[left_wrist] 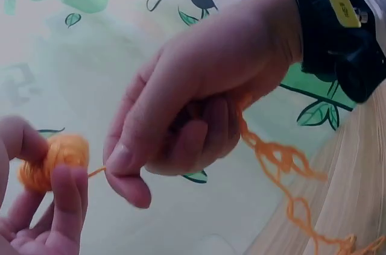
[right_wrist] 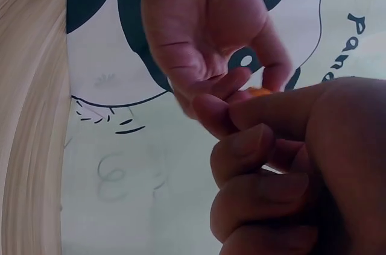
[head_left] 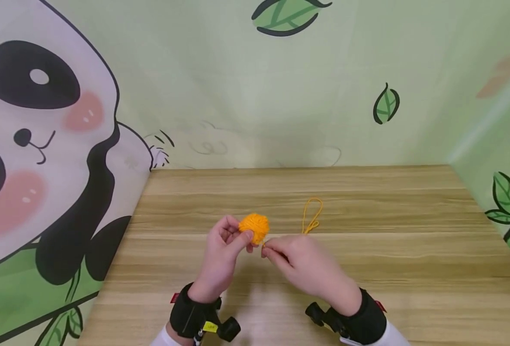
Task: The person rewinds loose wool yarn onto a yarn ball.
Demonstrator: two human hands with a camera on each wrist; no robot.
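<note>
A small ball of orange yarn [head_left: 255, 227] is gripped between the thumb and fingers of my left hand [head_left: 222, 257]. Close beside it, my right hand [head_left: 311, 264] pinches the strand that runs taut from the ball, thumb against forefinger. In the left wrist view that short strand [left_wrist: 96, 172] spans the gap between ball and fingertips. More loose yarn [left_wrist: 277, 152] trails in tangled loops out of the right hand's curled fingers. The right wrist view shows just a sliver of the ball [right_wrist: 259, 91], mostly hidden behind the fingers.
Beyond the right hand, a loop of loose yarn [head_left: 313, 216] lies on the wooden table [head_left: 185, 202]. A printed cloth backdrop [head_left: 220, 96] with a panda and leaves rises behind the table and at its sides. Both wrists wear black camera straps [head_left: 194, 312].
</note>
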